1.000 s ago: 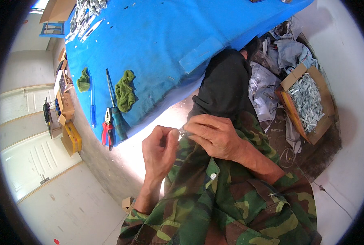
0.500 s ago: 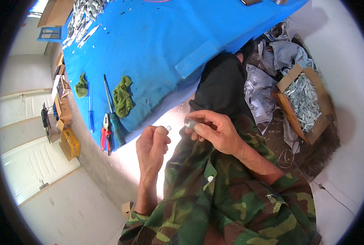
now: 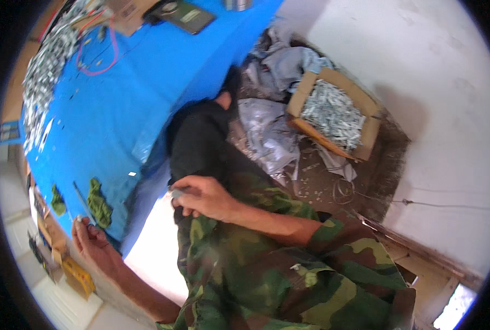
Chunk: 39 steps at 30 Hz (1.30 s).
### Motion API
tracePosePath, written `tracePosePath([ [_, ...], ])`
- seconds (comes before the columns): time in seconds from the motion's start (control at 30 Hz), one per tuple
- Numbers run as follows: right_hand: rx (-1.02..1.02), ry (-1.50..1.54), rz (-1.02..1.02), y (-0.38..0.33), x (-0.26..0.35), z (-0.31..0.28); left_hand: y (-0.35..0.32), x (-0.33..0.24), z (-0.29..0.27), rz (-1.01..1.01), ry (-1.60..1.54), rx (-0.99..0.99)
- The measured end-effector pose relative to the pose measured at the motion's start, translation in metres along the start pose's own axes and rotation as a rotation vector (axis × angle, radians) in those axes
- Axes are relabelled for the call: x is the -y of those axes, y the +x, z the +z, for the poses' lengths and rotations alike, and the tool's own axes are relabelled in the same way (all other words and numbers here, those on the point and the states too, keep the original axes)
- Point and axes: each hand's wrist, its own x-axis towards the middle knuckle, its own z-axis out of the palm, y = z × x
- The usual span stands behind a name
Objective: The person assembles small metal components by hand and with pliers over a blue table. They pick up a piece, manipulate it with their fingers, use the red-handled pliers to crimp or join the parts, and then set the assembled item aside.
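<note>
My left hand (image 3: 95, 245) is over the table's near left edge, close to the tools. Its fingers are curled in a pinch with a small pale bit at the tips, too blurred to name. My right hand (image 3: 209, 199) is above my lap, its thumb and fingers closed on a small grey metal piece (image 3: 177, 192). A small white piece (image 3: 132, 174) shows against the blue cloth (image 3: 129, 99) between the hands; whether it lies there or is in the air, I cannot tell. Beside my left hand are a green rag (image 3: 98, 203) and a screwdriver (image 3: 82, 199), partly hidden.
A heap of silvery metal parts (image 3: 41, 91) covers the table's far left. Beyond lie a pink cord loop (image 3: 114, 52) and a dark flat case (image 3: 187, 17). Right of my leg, an open carton (image 3: 372, 135) holds several metal strips (image 3: 333, 113), beside grey crumpled sheets (image 3: 267, 126).
The whole view has swung to the right. My hands have moved apart, the left one out toward the tools. The white piece now shows against the cloth, away from both hands.
</note>
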Motion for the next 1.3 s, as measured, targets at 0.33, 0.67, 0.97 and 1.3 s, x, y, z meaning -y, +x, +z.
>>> tracePosePath([
  [0.33, -0.194, -0.081, -0.259, -0.005, 0.004, -0.004, -0.114, -0.037, 0.186, 0.315, 0.322, 0.644],
  [0.67, -0.412, -0.486, -0.444, -0.021, 0.037, -0.006, -0.109, -0.008, 0.137, 0.044, 0.511, 0.645],
  [0.97, -0.428, -0.81, -0.755, -0.016, 0.037, -0.009, -0.114, 0.009, 0.123, 0.031, 0.516, 0.781],
  [1.3, -0.298, -0.862, -0.582, -0.021, 0.035, -0.008, -0.116, 0.011, 0.121, 0.295, 0.558, 0.748],
])
